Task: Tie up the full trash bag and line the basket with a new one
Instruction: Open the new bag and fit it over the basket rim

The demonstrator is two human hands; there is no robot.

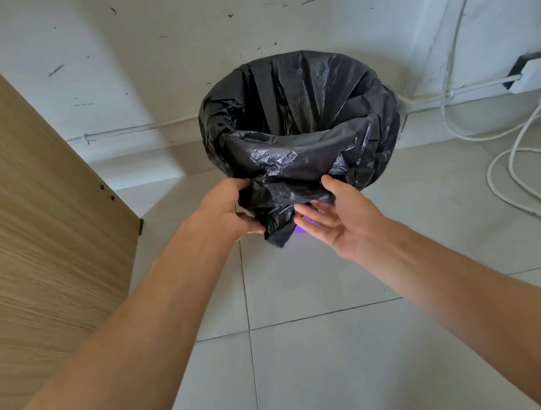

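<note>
A black trash bag (300, 124) lines a basket on the tiled floor by the wall, its mouth stretched over the rim and folded down outside. Only a sliver of the purple basket (300, 230) shows below the bag's hanging edge. My left hand (229, 209) grips the bunched lower edge of the bag at the basket's near left side. My right hand (333, 215) is spread, palm up, its fingers under the same hanging flap and the thumb against the plastic. The bag's inside looks dark, and I cannot tell what is in it.
A wooden furniture panel (31, 230) stands close on the left. White cables (504, 160) loop over the floor at the right, running to a power strip (536, 76) by the wall. A scuffed white wall (179, 47) rises behind the basket.
</note>
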